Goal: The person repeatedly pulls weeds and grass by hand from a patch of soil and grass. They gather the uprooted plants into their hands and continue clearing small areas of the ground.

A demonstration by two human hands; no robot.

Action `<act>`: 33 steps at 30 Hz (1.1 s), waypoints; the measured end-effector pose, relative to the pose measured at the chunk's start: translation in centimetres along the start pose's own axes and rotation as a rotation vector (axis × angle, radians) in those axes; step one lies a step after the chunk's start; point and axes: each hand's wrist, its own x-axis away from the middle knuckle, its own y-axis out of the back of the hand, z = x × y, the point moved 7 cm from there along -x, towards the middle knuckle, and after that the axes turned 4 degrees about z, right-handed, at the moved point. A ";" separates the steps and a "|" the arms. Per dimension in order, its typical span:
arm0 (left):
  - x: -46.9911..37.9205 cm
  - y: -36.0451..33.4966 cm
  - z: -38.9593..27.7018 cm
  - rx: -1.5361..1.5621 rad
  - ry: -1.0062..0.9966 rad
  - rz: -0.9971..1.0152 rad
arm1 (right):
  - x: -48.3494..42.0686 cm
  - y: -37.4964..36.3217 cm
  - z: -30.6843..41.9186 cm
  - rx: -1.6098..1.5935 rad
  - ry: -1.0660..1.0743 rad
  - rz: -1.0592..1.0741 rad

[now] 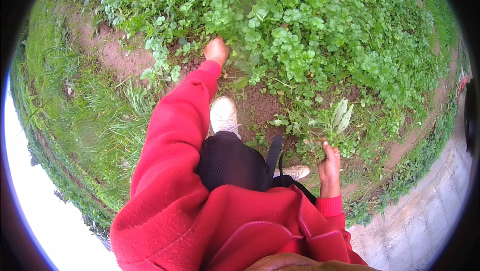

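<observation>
My left hand (pixel 216 49) reaches down into the edge of a dense patch of low leafy green plants (pixel 288 45). Its fingers are hidden by leaves and the back of the hand, so what they grip does not show. Off to the lower right, my right hand (pixel 330 164) is closed on the stems of a bunch of greens (pixel 341 121). Some of its leaves are long and pale, and they point away from me. Bare brown soil (pixel 258 106) shows between the two hands.
One white shoe (pixel 224 115) stands on soil below my left hand; the other shoe (pixel 296 172) is partly hidden. A dark strap (pixel 275 151) hangs by my knee. Grass (pixel 90 121) grows at left. A pale block wall (pixel 420 222) curves along the lower right.
</observation>
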 end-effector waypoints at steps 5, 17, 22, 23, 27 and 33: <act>0.6 -0.1 -0.5 -0.017 -0.048 0.026 | -0.2 0.1 -0.1 0.023 -0.007 0.014; 2.0 -0.8 1.3 0.184 -0.185 -0.157 | -0.4 0.1 0.1 0.014 -0.001 0.026; 1.8 -1.4 1.9 0.203 -0.215 -0.196 | -0.6 0.2 0.0 0.002 -0.026 0.016; 1.7 -1.5 2.0 0.192 -0.216 -0.206 | -0.6 0.1 0.1 0.019 -0.029 0.029; 1.9 -1.8 2.5 0.184 -0.198 -0.236 | -0.5 0.0 0.2 0.048 -0.042 0.040; 2.4 -1.3 2.7 0.250 -0.241 -0.300 | -0.6 0.0 0.3 0.061 -0.013 0.031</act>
